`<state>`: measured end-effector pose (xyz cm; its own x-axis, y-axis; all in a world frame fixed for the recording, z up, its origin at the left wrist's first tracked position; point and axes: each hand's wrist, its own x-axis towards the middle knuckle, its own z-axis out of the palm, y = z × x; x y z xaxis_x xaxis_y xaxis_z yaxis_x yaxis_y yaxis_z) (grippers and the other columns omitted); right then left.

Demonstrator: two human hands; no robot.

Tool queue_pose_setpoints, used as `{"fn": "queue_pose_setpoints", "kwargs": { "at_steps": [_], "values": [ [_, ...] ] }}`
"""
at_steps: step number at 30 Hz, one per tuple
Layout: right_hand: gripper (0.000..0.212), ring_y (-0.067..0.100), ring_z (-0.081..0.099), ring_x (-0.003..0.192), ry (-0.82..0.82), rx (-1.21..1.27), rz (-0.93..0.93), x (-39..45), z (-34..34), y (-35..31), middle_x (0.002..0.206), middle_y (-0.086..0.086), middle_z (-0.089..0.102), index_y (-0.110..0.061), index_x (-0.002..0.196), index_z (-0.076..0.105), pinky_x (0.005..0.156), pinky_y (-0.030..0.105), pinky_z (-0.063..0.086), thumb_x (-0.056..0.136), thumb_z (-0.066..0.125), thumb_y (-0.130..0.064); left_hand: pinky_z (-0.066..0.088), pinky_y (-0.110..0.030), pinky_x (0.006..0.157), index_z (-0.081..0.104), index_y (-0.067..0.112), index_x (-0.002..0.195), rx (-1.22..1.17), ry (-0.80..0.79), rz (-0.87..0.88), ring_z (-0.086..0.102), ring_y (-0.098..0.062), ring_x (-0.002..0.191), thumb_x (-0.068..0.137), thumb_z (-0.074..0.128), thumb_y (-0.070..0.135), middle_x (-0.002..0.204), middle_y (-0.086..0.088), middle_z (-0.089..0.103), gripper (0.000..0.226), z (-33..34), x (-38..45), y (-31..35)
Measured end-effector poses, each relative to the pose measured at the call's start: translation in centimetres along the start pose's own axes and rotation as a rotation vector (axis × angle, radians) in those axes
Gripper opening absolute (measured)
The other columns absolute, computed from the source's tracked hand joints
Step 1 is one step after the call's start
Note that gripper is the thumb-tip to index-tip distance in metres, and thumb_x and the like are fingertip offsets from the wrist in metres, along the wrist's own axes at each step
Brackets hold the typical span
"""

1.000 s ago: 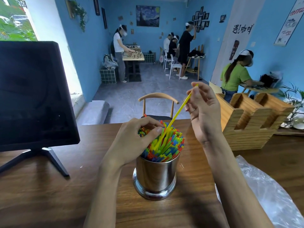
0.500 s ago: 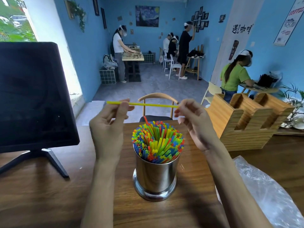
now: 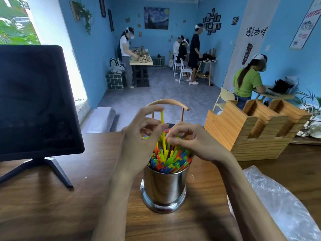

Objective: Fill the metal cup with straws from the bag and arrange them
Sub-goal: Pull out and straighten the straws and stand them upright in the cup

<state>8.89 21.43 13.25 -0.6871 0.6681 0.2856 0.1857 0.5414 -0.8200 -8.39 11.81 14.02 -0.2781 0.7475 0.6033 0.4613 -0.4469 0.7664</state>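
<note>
On the wooden worktop (image 3: 52, 206), beside a dark monitor (image 3: 34, 101), a metal cup (image 3: 164, 186) stands packed with coloured straws (image 3: 169, 159). Above it, the left hand (image 3: 139, 136) pinches an upright yellow straw (image 3: 162, 119); the right hand (image 3: 192, 141) has its fingers curled among the straw tops.

Metal cup (image 3: 164, 186) stands upright on the near table, packed with multicoloured straws (image 3: 169, 159). One yellow straw (image 3: 162, 125) stands vertical above them. Clear plastic bag (image 3: 281, 204) lies crumpled, near right.

The right hand (image 3: 189, 141) hides the far straws (image 3: 166, 159); the bag (image 3: 281, 206) seems cut off.
</note>
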Motion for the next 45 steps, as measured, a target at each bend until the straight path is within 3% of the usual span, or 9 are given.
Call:
{"fn": "queue_pose_setpoints", "kwargs": {
  "at_steps": [3, 7, 14, 16, 20, 28, 33, 40, 45],
  "values": [
    [0.013, 0.007, 0.067, 0.091, 0.063, 0.124, -0.012, -0.3, 0.1, -0.4, 0.091, -0.007, 0.072, -0.012, 0.096, 0.071, 0.082, 0.024, 0.051, 0.098, 0.066, -0.024, 0.053, -0.028, 0.079, 0.075, 0.038, 0.09, 0.163, -0.133, -0.023, 0.066, -0.005, 0.087, 0.083, 0.082, 0.03, 0.085, 0.022, 0.07, 0.013, -0.2, 0.0, -0.6],
    [0.018, 0.031, 0.068, 0.101, 0.051, 0.188, -0.034, -0.7, 0.1, -0.4, 0.1, 0.013, 0.072, -0.012, 0.093, 0.07, 0.093, 0.045, 0.053, 0.098, 0.062, -0.028, 0.045, -0.029, 0.082, 0.075, 0.039, 0.079, 0.29, -0.285, -0.056, 0.058, -0.005, 0.094, 0.076, 0.084, 0.043, 0.086, 0.023, 0.065, 0.01, -1.0, 0.1, -1.4],
    [0.016, 0.013, 0.066, 0.106, -0.003, 0.269, -0.041, -1.1, 0.3, -0.8, 0.112, 0.004, 0.071, -0.012, 0.089, 0.064, 0.091, 0.025, 0.051, 0.092, 0.066, -0.028, 0.048, -0.035, 0.084, 0.067, 0.036, 0.077, 0.208, -0.283, 0.007, 0.06, -0.012, 0.096, 0.076, 0.079, 0.049, 0.085, 0.014, 0.065, 0.017, -1.5, 0.0, -0.6],
    [0.016, 0.012, 0.066, 0.106, -0.006, 0.282, -0.009, -1.0, 0.3, -0.6, 0.112, 0.003, 0.072, -0.009, 0.091, 0.062, 0.092, 0.022, 0.05, 0.094, 0.062, -0.025, 0.043, -0.032, 0.084, 0.063, 0.034, 0.072, 0.191, -0.41, 0.022, 0.055, -0.013, 0.098, 0.069, 0.081, 0.057, 0.085, 0.011, 0.061, 0.029, -2.0, -0.2, 0.0],
    [0.016, 0.01, 0.066, 0.105, -0.007, 0.321, 0.012, -0.9, 0.4, -0.4, 0.112, 0.005, 0.072, -0.006, 0.094, 0.06, 0.091, 0.02, 0.05, 0.094, 0.058, -0.022, 0.033, -0.02, 0.088, 0.062, 0.043, 0.083, 0.48, -0.7, 0.034, 0.039, -0.005, 0.107, 0.06, 0.084, 0.066, 0.097, 0.022, 0.051, 0.04, -1.7, -0.7, 0.3],
    [0.021, 0.019, 0.066, 0.112, -0.028, 0.306, 0.038, -1.0, 0.4, -0.5, 0.115, 0.003, 0.072, -0.002, 0.097, 0.06, 0.098, 0.027, 0.051, 0.094, 0.058, -0.023, 0.032, -0.016, 0.079, 0.064, 0.041, 0.082, 0.538, -0.631, 0.043, 0.039, -0.002, 0.097, 0.068, 0.082, 0.059, 0.091, 0.019, 0.051, 0.029, -1.4, -0.7, 0.8],
    [0.014, 0.015, 0.065, 0.106, -0.022, 0.275, 0.042, -1.1, 0.5, -0.8, 0.111, 0.006, 0.071, -0.012, 0.09, 0.061, 0.089, 0.02, 0.05, 0.092, 0.058, -0.025, 0.033, -0.014, 0.076, 0.061, 0.044, 0.09, 0.542, -0.618, 0.041, 0.042, -0.001, 0.097, 0.068, 0.082, 0.057, 0.09, 0.019, 0.051, 0.033, -1.6, -0.9, 1.1],
    [0.023, 0.013, 0.066, 0.109, -0.031, 0.266, 0.046, -1.2, 0.5, -0.7, 0.109, -0.004, 0.073, 0.001, 0.098, 0.061, 0.092, 0.018, 0.049, 0.094, 0.058, -0.022, 0.035, -0.019, 0.085, 0.072, 0.05, 0.091, 0.494, -0.623, 0.009, 0.042, -0.002, 0.101, 0.072, 0.082, 0.054, 0.096, 0.02, 0.054, 0.022, -1.6, -0.7, 1.0],
    [0.021, 0.016, 0.066, 0.109, -0.031, 0.246, 0.045, -1.2, 0.6, -0.6, 0.109, -0.001, 0.073, -0.004, 0.095, 0.062, 0.094, 0.019, 0.049, 0.093, 0.058, -0.024, 0.038, -0.021, 0.087, 0.074, 0.051, 0.089, 0.46, -0.618, -0.013, 0.044, -0.002, 0.104, 0.075, 0.082, 0.05, 0.099, 0.021, 0.057, 0.016, -1.9, -0.8, 1.3]
  ]
}}
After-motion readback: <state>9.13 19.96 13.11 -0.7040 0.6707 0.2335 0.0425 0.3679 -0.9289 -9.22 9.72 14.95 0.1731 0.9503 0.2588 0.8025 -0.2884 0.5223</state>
